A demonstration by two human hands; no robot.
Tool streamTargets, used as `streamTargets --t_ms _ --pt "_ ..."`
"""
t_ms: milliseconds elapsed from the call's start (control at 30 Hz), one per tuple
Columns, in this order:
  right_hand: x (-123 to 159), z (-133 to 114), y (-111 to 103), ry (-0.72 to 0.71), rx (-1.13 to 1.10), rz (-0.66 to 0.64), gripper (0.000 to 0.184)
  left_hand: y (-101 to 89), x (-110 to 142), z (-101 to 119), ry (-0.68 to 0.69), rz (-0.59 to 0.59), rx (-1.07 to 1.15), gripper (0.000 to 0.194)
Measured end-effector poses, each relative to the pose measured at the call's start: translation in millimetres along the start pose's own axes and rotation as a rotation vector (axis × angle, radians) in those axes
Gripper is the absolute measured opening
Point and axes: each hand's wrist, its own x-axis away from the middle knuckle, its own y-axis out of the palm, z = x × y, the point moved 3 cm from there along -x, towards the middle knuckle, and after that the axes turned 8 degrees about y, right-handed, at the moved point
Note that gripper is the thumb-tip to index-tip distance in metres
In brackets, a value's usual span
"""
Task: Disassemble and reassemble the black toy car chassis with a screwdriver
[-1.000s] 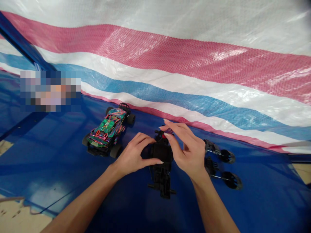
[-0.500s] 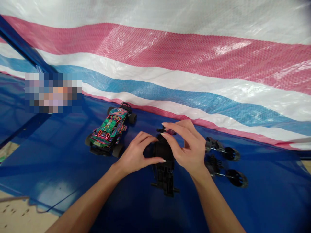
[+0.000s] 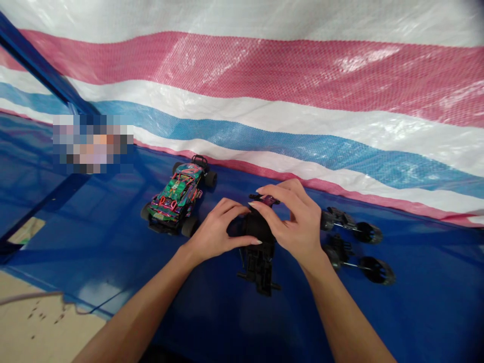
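A black toy car chassis (image 3: 260,267) lies lengthwise on the blue tabletop in front of me. My left hand (image 3: 223,229) is wrapped round its left side, thumb across the near part and fingers at the far part. Over the far end of the chassis, my right hand (image 3: 295,217) is in a pinch, thumb and forefinger close together. Anything between those fingertips is too small to make out. Beside them shows a purple part (image 3: 269,200) at the chassis's far end. Left of my hands stands a complete toy car (image 3: 176,194) with a multicoloured body.
Two black axle assemblies with wheels, one farther back (image 3: 342,219) and one nearer (image 3: 353,262), lie right of my right hand. A striped plastic sheet (image 3: 242,75) hangs behind the blue tabletop (image 3: 427,302). At the back left, one patch (image 3: 93,146) is blurred out.
The view has shifted and turned slightly. Both hands keep their hold at the chassis, with my right fingertips still over its far end. The car and axles have not moved on the table.
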Motion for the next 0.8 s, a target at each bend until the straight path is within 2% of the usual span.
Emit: streamTargets --t_ms 200,267,367,433,567,633,800 --pt "-0.5 -3.0 -2.6 0.038 -0.058 -0.145 0.048 0.2 0.4 0.2 0.009 0.004 -0.009 0.058" --pt "0.5 -3.1 -0.8 0.032 -0.085 -0.123 0.044 0.7 0.8 -0.5 0.015 0.001 -0.006 0.059" --pt "2.0 -1.8 1.6 0.006 -0.061 -0.018 0.029 1.0 1.7 -1.3 0.03 -0.003 -0.003 0.059" --pt "2.5 -1.9 1.3 -0.004 -0.038 0.006 0.027 0.6 2.3 -1.4 0.036 -0.004 -0.002 0.059" --pt "4.5 -5.8 -0.4 -0.009 -0.083 -0.117 0.042 -0.5 2.6 -1.2 0.033 -0.01 -0.004 0.057" --pt "6.2 -6.0 0.2 0.018 -0.143 -0.121 0.045 -0.9 2.5 -1.1 0.031 -0.007 -0.004 0.056" --pt "7.0 -2.0 3.2 0.046 -0.107 0.07 0.022 -0.7 1.9 -0.4 0.034 -0.017 0.002 0.055"
